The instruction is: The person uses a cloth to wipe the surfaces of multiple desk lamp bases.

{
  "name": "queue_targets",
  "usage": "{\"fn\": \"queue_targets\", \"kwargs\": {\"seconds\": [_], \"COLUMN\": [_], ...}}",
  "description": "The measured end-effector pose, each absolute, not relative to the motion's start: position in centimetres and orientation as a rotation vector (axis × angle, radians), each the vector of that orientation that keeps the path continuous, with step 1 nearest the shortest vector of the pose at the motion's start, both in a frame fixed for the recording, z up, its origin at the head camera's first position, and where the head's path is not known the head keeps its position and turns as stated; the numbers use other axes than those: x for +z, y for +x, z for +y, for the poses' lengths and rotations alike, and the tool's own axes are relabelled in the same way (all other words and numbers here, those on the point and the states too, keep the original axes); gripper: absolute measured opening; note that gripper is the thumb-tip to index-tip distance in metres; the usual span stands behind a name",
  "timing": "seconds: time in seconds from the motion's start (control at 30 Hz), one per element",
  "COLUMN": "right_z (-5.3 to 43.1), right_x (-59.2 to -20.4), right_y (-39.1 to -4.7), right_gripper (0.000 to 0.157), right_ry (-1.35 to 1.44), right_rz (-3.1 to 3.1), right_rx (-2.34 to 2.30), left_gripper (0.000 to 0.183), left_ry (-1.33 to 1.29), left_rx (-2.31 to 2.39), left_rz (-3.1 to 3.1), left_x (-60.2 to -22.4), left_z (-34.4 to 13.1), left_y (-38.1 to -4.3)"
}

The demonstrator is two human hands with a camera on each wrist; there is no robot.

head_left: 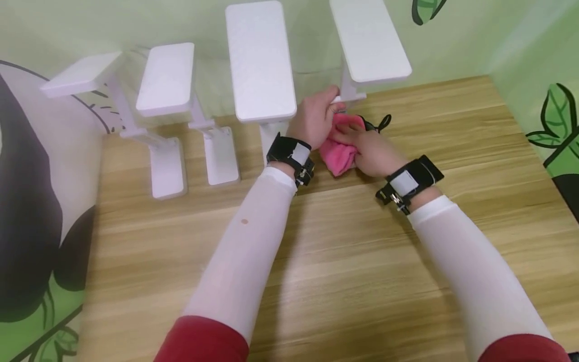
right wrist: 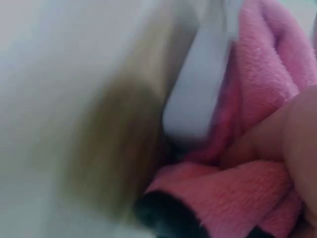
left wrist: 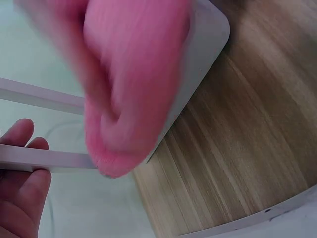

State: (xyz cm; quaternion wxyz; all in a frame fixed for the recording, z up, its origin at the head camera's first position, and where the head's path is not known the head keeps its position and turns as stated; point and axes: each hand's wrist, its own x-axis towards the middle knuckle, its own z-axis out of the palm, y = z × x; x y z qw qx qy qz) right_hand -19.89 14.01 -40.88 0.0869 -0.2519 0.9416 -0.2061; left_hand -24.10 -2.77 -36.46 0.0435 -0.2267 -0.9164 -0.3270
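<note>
At the right end of the row stands a white folding desk lamp (head_left: 373, 42). My left hand (head_left: 315, 119) grips its slim stem; the left wrist view shows thumb and fingers on either side of one white bar (left wrist: 69, 158). My right hand (head_left: 379, 152) holds a bunched pink plush cloth (head_left: 338, 158) against the lamp's white base (left wrist: 205, 47). In the right wrist view the cloth (right wrist: 228, 198) folds around the fingers, beside the white base edge (right wrist: 193, 99). A black trim and loop (head_left: 384, 122) show at the cloth's far side. Most of the base is hidden beneath cloth and hands.
More white folding lamps stand to the left: a tall one (head_left: 261, 60) beside my left hand, then a smaller one (head_left: 167, 78) and a turned one (head_left: 83, 75). The wooden tabletop (head_left: 353, 271) meets painted green walls (head_left: 534, 60) behind and at the right.
</note>
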Motion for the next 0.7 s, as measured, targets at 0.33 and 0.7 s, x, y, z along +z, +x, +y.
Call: {"fn": "queue_targets", "kwargs": {"seconds": [0.33,0.7], "right_z": [15.3,15.5], "right_x": [-41.2,-39.8], "right_y": [-18.9,-13.5], "right_gripper": [0.076,0.063], "right_ry": [-0.722,-0.742], "right_rz": [2.839,2.82], "right_rx": [-0.562,-0.493], "left_gripper": [0.019,0.023], "left_ry": [-0.738,-0.742], "left_rx": [-1.044,-1.058], "left_rz": [-2.798,-2.756], "left_x": [-36.2,-36.1], "left_z": [-2.3,-2.5], "left_y": [-23.9,-24.0]}}
